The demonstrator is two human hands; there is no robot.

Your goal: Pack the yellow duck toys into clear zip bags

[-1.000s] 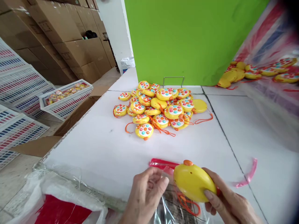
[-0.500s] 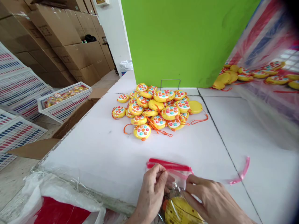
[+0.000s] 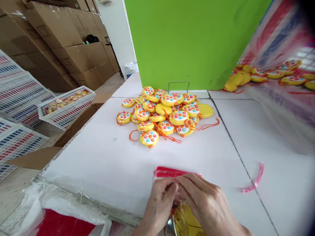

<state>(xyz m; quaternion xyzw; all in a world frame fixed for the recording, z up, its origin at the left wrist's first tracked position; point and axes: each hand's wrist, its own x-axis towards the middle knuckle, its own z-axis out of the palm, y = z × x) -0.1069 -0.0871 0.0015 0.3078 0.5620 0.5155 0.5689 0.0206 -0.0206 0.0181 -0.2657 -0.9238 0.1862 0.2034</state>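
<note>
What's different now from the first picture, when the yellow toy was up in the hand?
The yellow toy went down into the clear bag. The right hand let go of it and moved left, up against the left hand. The toy pile and pink strip stayed put.

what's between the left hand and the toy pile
In the head view: red plastic just beyond the left hand, then white tabletop up to the toy pile.

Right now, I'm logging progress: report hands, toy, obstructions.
Left hand pinching clear bag; right hand alongside, grip hidden. Yellow toy inside, partly covered. Toy pile beyond, pink strip rightward, both apart from hands.
</note>
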